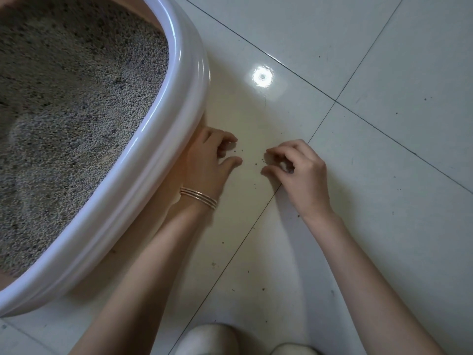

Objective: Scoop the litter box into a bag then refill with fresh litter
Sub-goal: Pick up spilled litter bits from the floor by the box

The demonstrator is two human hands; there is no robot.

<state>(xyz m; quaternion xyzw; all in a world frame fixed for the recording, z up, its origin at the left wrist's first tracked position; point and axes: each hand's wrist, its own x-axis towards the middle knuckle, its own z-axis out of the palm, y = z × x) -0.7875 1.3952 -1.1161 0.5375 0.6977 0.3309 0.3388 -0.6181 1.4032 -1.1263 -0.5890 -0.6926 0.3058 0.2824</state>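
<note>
The litter box [184, 80], with a white rim and pink body, fills the upper left and holds grey litter [76, 103]. Both my hands are on the floor tile just right of it. My left hand [212, 162], with thin bangles on the wrist, lies beside the box's base, its fingers loosely curled and their tips on the tile. My right hand [299, 172] is curled, thumb and fingers pinching at small dark litter grains [256, 163] scattered on the floor between the two hands. No scoop or bag is in view.
Glossy white floor tiles [384, 73] with dark grout lines spread to the right, and a lamp's reflection [262, 76] shines on them. More stray grains [213, 264] dot the tiles nearer me. My pale slippers [212, 339] show at the bottom edge.
</note>
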